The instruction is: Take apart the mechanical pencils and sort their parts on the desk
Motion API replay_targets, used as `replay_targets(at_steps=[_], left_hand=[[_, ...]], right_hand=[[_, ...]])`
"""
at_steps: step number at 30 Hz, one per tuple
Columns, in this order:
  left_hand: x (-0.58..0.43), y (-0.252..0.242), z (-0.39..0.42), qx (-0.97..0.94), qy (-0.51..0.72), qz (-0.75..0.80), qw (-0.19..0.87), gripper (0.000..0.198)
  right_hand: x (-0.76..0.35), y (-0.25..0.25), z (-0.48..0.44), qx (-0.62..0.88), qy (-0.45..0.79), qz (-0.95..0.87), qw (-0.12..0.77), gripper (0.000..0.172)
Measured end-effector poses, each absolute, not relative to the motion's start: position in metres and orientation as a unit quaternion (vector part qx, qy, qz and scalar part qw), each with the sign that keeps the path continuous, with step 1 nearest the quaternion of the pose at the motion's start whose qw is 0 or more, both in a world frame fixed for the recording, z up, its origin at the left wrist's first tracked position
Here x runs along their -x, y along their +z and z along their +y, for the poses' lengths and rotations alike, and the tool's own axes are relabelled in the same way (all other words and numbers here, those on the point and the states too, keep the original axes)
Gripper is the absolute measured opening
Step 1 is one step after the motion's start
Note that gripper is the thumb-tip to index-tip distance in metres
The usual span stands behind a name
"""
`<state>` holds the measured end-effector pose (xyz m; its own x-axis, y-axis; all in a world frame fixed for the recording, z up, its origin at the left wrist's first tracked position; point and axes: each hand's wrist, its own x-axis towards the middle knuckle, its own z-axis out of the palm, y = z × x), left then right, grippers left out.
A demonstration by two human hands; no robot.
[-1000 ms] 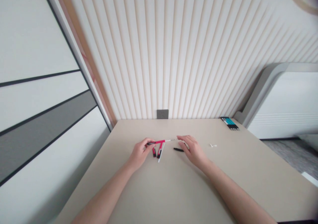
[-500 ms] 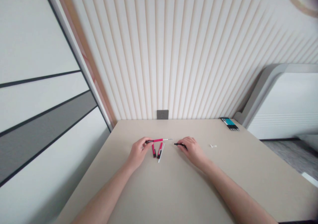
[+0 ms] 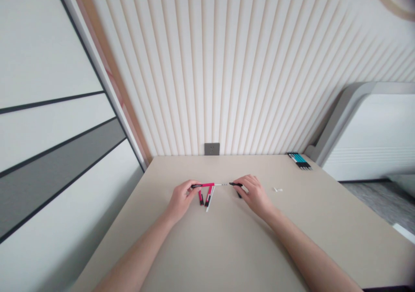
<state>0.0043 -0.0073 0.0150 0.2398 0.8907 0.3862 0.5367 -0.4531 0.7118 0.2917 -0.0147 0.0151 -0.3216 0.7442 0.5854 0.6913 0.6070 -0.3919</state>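
Red plastic catches my eye first in the head view: the red pen barrel [image 3: 205,185] lies level above the beige surface [image 3: 227,244], pinched at its black left end by my left hand [image 3: 180,199]. That hand's fingers are closed together around the barrel, thumb underneath. A thin white refill [image 3: 221,184] sticks out of the barrel's right end and points at my right hand [image 3: 256,195]. The right hand's fingers are pressed together on a small black tip piece [image 3: 235,184], held in line with the refill and touching its tip, as far as I can tell at this size.

Just below the barrel, two short red-and-black pen parts [image 3: 201,197] and a loose white tube [image 3: 210,200] lie on the surface. A small white scrap [image 3: 277,189] lies to the right of the right hand. A row of teal pens [image 3: 300,160] sits at the far right corner, well apart, and a grey wall socket [image 3: 212,148] is behind the far edge.

Half a second ago the black tip piece was lower and apart from the refill; a second ago it lay on the surface, unheld. The left hand has barely shifted.
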Motion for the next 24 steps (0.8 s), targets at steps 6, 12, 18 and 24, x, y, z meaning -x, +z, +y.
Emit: replay_targets(at_steps=[6,12,18,24], left_hand=[[-0.0051,0.0156,-0.008,-0.758,0.39,0.47,0.227,0.021],[-0.0044,0.0146,-0.0073,-0.749,0.398,0.479,0.227,0.02],[-0.0043,0.0143,-0.0069,-0.75,0.395,0.478,0.228,0.021],[-0.0055,0.0155,-0.0077,-0.754,0.394,0.472,0.231,0.018]], right_hand=[[-0.2907,0.0149,-0.0151,0.439,0.031,-0.816,0.376,0.016],[-0.2928,0.0156,-0.0148,0.46,0.037,-0.805,0.372,0.014],[-0.2901,0.0153,-0.016,0.432,0.042,-0.816,0.382,0.014],[-0.2895,0.0123,-0.0153,0.428,0.05,-0.819,0.379,0.014]])
